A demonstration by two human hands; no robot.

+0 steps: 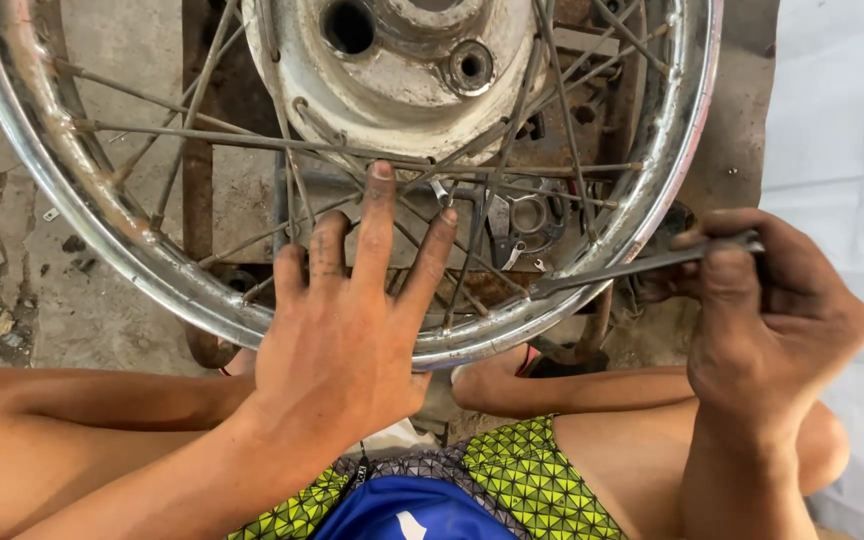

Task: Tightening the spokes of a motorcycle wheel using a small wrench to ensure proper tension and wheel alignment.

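Left hand (pixel 347 330): mine, fingers spread, pressed flat on spokes (pixel 252 140), lower centre frame.
Right hand (pixel 762 300): clamped on spoke wrench (pixel 642 265), right edge.
Wrench axis: runs left, tip at wheel rim (pixel 102 235).

Rusty frame (pixel 197 190), concrete floor (pixel 12 230), white sheet (pixel 842 120)

**Layout: wheel, hands, tool**

Wheel (pixel 182 290) lies ahead of knees, hub (pixel 402 60) behind the spokes (pixel 252 140). Left hand (pixel 337 340) on near rim and spokes. Right hand (pixel 767 310) right of wheel, holding tool (pixel 632 268), tip at rim.
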